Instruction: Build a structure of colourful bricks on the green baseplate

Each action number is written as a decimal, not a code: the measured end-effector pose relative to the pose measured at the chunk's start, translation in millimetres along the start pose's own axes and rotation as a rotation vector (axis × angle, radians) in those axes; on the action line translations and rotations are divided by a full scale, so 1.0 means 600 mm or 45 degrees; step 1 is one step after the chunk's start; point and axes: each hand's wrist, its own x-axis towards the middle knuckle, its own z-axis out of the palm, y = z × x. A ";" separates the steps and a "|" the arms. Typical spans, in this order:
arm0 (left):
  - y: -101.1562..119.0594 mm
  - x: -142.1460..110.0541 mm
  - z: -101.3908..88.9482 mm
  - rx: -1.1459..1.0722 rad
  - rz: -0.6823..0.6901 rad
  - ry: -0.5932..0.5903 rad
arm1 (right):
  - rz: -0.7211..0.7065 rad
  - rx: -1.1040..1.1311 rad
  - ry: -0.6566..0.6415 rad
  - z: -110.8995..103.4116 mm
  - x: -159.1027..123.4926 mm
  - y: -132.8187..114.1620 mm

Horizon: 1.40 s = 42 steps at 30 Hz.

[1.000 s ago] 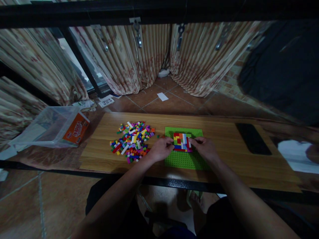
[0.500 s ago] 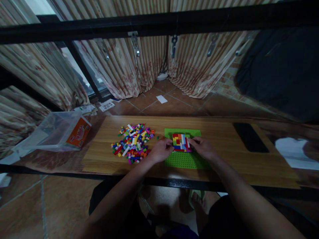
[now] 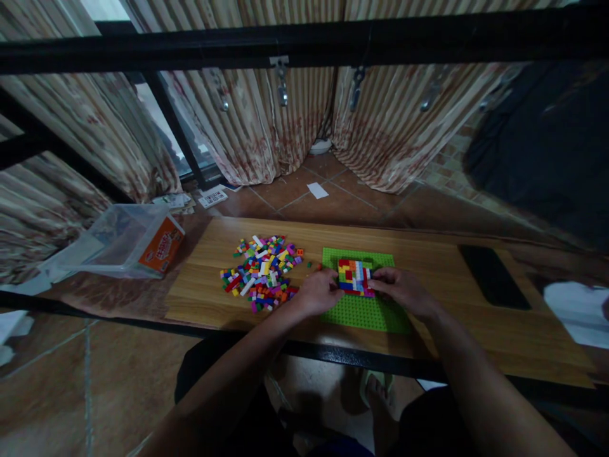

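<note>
A flat block of building bricks [image 3: 352, 274] in red, yellow, white, blue and purple sits over a green studded baseplate [image 3: 366, 317]. At its left edge my left hand [image 3: 320, 293] is closed, with thumb and fingertips against the bricks. My right hand [image 3: 403, 289] grips the opposite edge, thumb and finger pinched there. Whether a separate small brick lies between the right fingertips cannot be made out. Just left of the left hand lies a pile of loose mixed building bricks [image 3: 264, 270].
The wooden board [image 3: 200, 292] carries everything. A black phone-like slab [image 3: 493, 276] lies at right. A clear plastic bin [image 3: 118, 247] with an orange label stands at left. Beyond the board are a dark metal rail [image 3: 304, 46] and striped curtains [image 3: 257, 139].
The camera view has tilted and shifted a little. Both hands stay at the brick block's edges; the right fingers have moved slightly along its right side.
</note>
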 end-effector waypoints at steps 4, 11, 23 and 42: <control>0.012 -0.008 -0.001 0.000 0.009 -0.013 | -0.041 -0.085 0.042 0.000 0.001 0.005; 0.021 -0.014 -0.002 0.134 -0.025 -0.043 | -0.053 -0.118 -0.046 -0.006 0.004 0.036; 0.000 -0.013 -0.117 0.475 -0.086 0.132 | 0.053 -0.304 -0.014 -0.007 -0.003 0.004; -0.095 -0.077 -0.224 0.704 -0.345 0.174 | 0.016 -0.417 -0.036 -0.032 0.013 0.029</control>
